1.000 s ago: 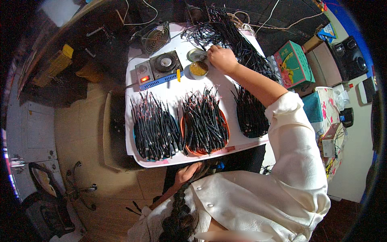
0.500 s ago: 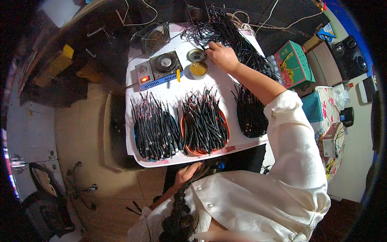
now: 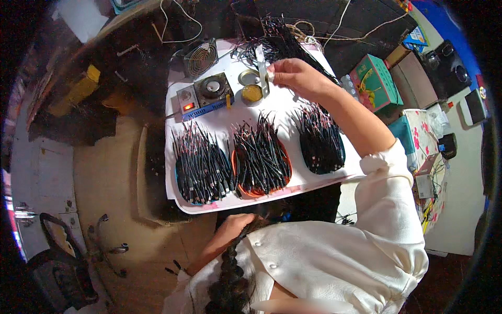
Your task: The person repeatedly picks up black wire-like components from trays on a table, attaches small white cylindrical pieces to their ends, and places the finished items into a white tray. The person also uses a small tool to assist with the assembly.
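My right hand point(image 3: 298, 77) is closed, thumb and fingers pinching a flat, pale, shiny strip point(image 3: 261, 62). The strip's lower end is beside a round tin of yellow-amber paste point(image 3: 252, 93); I cannot tell whether it touches. Behind the tin is its round metal lid point(image 3: 249, 77). Left of the tin sits a small heating unit point(image 3: 213, 89) with a blue base, a round metal pot and a lit red switch. My left hand point(image 3: 236, 226) is low, below the table's front edge, its fingers mostly hidden by dark braided hair.
Along the table's point(image 3: 196, 210) front stand bundles of black cables in a blue basket point(image 3: 203, 170), an orange-red basket point(image 3: 261, 157) and another blue basket point(image 3: 320, 141). More loose black cables point(image 3: 285, 42) lie at the back, near a small fan point(image 3: 201, 57). A green box point(image 3: 376, 83) stands right.
My right hand has come up from near the lid, and the pale strip now shows in its fingers. My left hand has shifted slightly left. The whole view has shifted a little.
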A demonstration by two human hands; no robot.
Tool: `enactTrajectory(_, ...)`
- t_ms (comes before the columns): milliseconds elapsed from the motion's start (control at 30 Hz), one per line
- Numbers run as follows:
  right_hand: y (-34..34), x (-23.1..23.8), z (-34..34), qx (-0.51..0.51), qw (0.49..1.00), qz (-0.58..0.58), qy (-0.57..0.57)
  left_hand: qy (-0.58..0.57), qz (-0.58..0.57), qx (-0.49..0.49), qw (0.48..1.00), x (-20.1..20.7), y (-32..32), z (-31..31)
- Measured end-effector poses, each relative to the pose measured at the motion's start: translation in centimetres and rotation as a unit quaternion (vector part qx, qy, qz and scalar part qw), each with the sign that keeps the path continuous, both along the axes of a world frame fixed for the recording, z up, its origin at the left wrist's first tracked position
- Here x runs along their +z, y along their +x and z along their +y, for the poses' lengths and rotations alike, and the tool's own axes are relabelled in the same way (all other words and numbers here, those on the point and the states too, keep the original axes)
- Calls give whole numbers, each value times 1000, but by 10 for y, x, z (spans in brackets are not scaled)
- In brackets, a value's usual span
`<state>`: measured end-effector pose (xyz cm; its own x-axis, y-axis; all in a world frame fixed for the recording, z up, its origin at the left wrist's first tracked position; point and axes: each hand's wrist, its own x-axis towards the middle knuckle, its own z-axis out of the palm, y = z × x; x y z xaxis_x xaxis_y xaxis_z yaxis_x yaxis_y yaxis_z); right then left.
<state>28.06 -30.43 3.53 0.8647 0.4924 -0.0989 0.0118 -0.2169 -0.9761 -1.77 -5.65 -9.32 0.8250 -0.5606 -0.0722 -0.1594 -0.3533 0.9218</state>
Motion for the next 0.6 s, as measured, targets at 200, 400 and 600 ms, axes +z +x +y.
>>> enactTrajectory(200, -123, 42, 8, 223, 953, 138, 151, -217, 49, 255, 941, 122, 25, 6)
enactTrajectory(400, -205, 17, 31, 301, 745, 378, 459, -248, -231, 298, 892, 164, 48, -29)
enactTrajectory(600, -252, -9, 35, 303, 670, 397, 550, -159, -317, 323, 877, 182, 18, -48)
